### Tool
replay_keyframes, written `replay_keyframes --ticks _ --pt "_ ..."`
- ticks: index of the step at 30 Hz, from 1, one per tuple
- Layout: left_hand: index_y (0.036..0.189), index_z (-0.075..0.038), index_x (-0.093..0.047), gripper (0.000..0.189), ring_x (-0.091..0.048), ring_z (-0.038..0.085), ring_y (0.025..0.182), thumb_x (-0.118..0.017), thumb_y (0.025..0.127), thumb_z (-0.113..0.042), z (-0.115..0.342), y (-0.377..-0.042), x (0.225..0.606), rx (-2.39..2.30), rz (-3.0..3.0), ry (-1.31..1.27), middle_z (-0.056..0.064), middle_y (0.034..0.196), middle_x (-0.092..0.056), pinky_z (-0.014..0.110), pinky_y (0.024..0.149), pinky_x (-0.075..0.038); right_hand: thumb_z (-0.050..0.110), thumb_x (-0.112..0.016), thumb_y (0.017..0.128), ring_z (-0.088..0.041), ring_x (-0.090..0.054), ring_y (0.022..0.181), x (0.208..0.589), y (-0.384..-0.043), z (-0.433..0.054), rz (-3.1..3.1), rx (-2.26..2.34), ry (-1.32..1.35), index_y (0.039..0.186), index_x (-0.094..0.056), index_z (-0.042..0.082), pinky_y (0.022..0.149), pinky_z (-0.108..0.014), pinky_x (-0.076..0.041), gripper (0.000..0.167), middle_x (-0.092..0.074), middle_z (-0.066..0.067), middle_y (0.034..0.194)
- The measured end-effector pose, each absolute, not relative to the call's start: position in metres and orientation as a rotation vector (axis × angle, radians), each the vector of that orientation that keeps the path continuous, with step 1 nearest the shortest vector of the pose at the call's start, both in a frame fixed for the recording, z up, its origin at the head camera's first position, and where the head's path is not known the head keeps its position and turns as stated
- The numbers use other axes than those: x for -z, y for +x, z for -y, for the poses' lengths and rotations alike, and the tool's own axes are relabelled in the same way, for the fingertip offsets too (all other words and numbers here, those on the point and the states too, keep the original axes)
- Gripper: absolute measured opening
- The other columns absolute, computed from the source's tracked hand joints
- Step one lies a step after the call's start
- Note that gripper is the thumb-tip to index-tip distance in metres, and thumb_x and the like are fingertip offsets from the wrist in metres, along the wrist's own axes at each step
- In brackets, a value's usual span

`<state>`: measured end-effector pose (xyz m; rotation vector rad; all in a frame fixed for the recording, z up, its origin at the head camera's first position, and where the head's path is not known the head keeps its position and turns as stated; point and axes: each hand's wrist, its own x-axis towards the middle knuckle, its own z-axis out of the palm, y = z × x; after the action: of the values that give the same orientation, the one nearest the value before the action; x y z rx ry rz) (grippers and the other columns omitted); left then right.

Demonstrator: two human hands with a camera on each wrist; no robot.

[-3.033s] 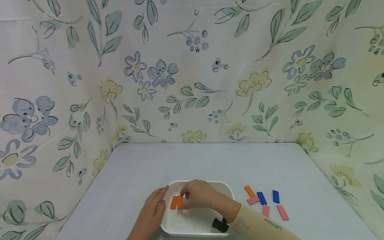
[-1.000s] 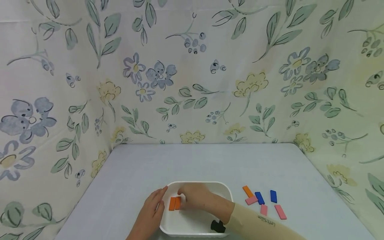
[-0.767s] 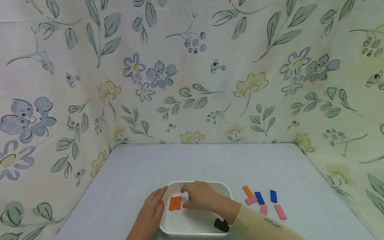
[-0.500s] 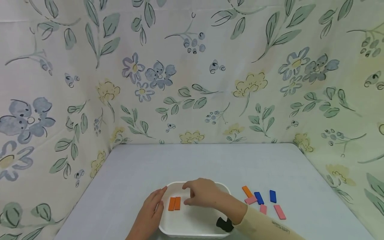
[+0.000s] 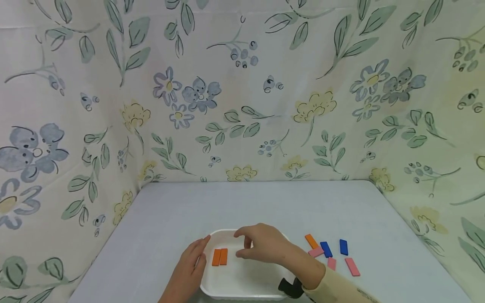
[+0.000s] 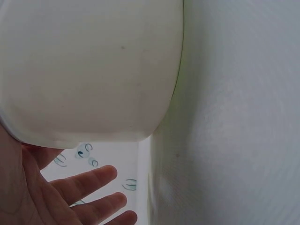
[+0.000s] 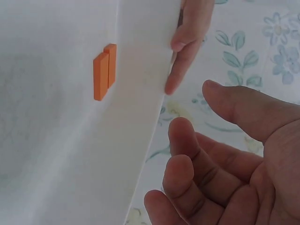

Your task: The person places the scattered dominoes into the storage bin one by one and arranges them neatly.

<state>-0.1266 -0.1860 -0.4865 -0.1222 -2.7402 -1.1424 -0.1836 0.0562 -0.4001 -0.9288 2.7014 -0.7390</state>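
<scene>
Two orange rectangular blocks (image 5: 219, 257) lie side by side on the floor of a white plastic tray (image 5: 242, 290), near its left wall. The same orange blocks (image 7: 104, 72) show in the right wrist view. My left hand (image 5: 189, 263) rests against the tray's left rim with its fingers extended. In the left wrist view the left hand (image 6: 70, 192) has spread fingers beside the tray's outer wall. My right hand (image 5: 263, 244) hovers over the tray, right of the blocks. In the right wrist view, the right hand (image 7: 220, 164) has loosely bent fingers and nothing between them.
To the right of the tray lie another orange block (image 5: 311, 241), two blue blocks, one at the far right (image 5: 343, 247), and several pink blocks, the longest (image 5: 352, 267) nearest the front. A black wrist strap (image 5: 291, 288) is on the right wrist. Floral cloth (image 5: 242, 92) hangs behind the table (image 5: 250, 202).
My right hand has let go of the second orange block and drawn back up and to the right. That block now lies straight alongside the first. The left hand has stayed at the rim.
</scene>
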Motion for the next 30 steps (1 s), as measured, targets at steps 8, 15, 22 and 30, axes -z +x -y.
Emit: replay_keyframes --ticks 8,15,22,30 --pt "0.149 -0.019 -0.051 0.047 -0.046 0.035 0.134 -0.051 0.103 -0.01 0.188 -0.128 0.49 1.144 2.725 -0.144 0.01 0.144 -0.051 0.058 0.11 -0.037 0.041 -0.079 0.085 -0.006 -0.054 0.063 0.403 -0.181 -0.074 -2.705 0.812 -0.873 0.122 -0.071 0.018 0.06 -0.02 -0.051 0.044 -0.058 0.019 0.077" --pt "0.149 -0.017 -0.051 0.047 -0.046 0.036 0.134 -0.051 0.103 -0.008 0.19 -0.128 0.49 1.147 2.71 -0.164 0.011 0.144 -0.051 0.059 0.11 -0.038 0.042 -0.079 0.085 -0.006 -0.054 0.067 0.4 -0.174 -0.089 -2.706 0.86 -0.852 0.119 -0.071 0.019 0.059 -0.021 -0.052 0.043 -0.06 0.014 0.087" --pt "0.15 -0.017 -0.05 0.048 -0.046 0.036 0.134 -0.051 0.103 -0.008 0.189 -0.128 0.49 1.16 2.722 -0.155 0.012 0.145 -0.05 0.059 0.109 -0.037 0.045 -0.078 0.085 -0.006 -0.053 0.068 0.402 -0.169 -0.101 -2.695 0.89 -0.867 0.119 -0.071 0.022 0.058 -0.021 -0.051 0.042 -0.06 0.015 0.089" --pt "0.15 -0.019 -0.049 0.047 -0.043 0.036 0.136 -0.049 0.104 -0.01 0.189 -0.128 0.489 1.192 2.73 -0.145 0.012 0.147 -0.048 0.06 0.11 -0.036 0.045 -0.078 0.086 -0.006 -0.052 0.068 0.405 -0.166 -0.113 -2.713 0.932 -0.877 0.119 -0.07 0.024 0.056 -0.022 -0.05 0.04 -0.058 0.019 0.089"
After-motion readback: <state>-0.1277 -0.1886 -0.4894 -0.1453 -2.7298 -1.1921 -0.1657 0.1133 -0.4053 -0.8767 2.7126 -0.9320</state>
